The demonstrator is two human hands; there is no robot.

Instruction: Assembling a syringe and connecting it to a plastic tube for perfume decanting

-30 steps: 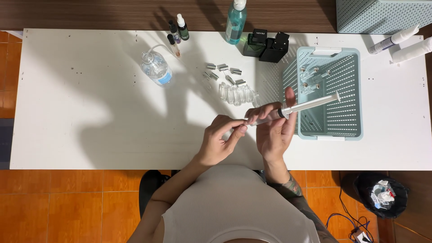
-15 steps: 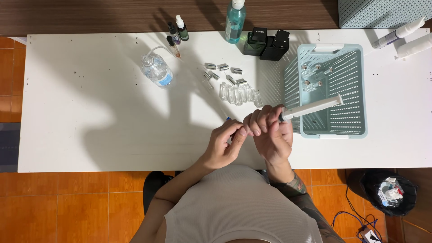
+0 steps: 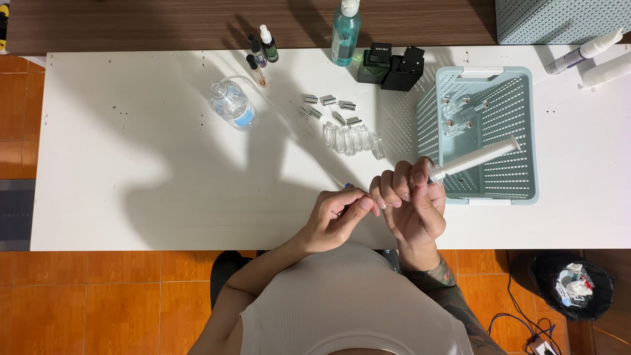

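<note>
Hands [image 3: 378, 210] lower now, syringe [image 3: 476, 156] less tilted

White syringe [image 3: 474, 158] tilted over basket (tip hidden); plunger apparently extended.

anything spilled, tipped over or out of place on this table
Nothing looks spilled or broken. The clear plastic bottle lies on its side on the white table, with no puddle visible. The right hand holds a syringe over the blue basket; the left hand pinches something too small to identify.
</note>
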